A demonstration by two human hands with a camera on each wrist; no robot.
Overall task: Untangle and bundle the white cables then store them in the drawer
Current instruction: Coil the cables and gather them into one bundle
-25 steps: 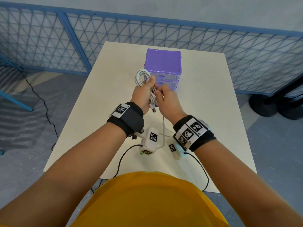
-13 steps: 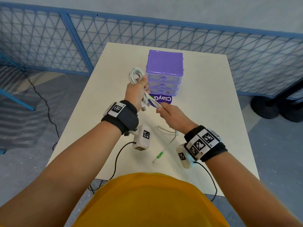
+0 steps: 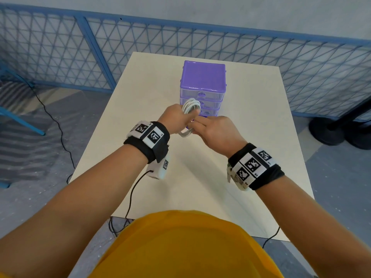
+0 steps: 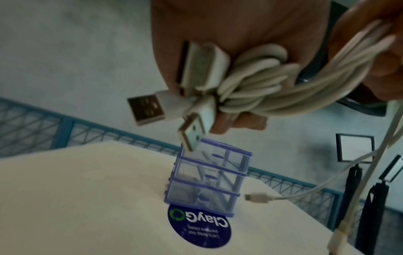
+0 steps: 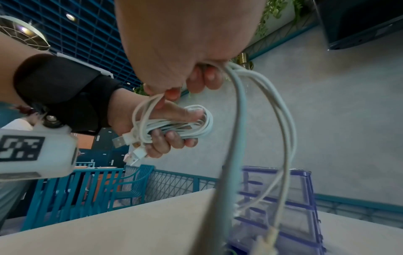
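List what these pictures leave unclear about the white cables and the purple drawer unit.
- Cable count: the coiled white cable bundle is gripped in the left hand; strands overlap and blur in the left wrist view.
- Loose ends: in the head view, the right hand covers them.
- Contents of the purple plastic drawer unit: blurred clear fronts in both wrist views.
- Round blue sticker: small print unreadable.

Each bare forearm wears a black wristband [image 3: 147, 146] carrying white tags [image 3: 253, 165] printed with black square codes. A white camera box [image 3: 159, 169] with a thin black cable [image 3: 132, 194] hangs under each wrist. The shirt [image 3: 180, 245] is yellow.
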